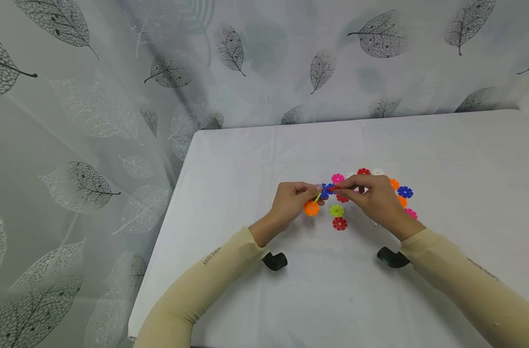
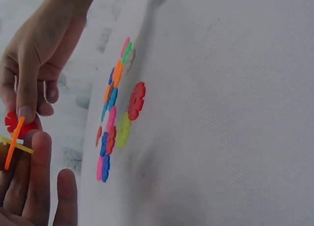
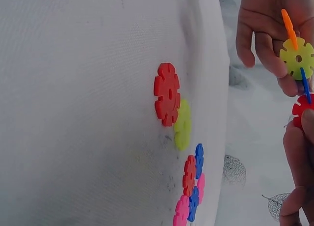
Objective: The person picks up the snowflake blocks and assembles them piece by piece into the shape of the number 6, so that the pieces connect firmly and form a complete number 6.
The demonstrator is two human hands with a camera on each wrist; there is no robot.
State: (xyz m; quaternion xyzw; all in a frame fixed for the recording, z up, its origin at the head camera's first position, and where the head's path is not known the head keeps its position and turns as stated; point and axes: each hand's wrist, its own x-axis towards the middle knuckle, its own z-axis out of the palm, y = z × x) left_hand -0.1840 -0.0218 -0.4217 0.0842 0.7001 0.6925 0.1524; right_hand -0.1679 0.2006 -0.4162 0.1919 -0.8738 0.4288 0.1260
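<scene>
My left hand holds a short chain of flower-shaped plastic discs above the white table. In the right wrist view the chain runs from an orange disc through a yellow-green disc to a blue disc. Thumb and fingers of my right hand pinch a red disc, which meets the blue disc's edge. Whether the red one is slotted in cannot be told. On the tabletop below lie a loose yellow-green disc and another red disc.
More discs lie behind and beneath my right hand, among them a pink disc, a dark blue disc and a white disc. The white tabletop ends at a leaf-patterned curtain. Black fittings sit beneath both wrists.
</scene>
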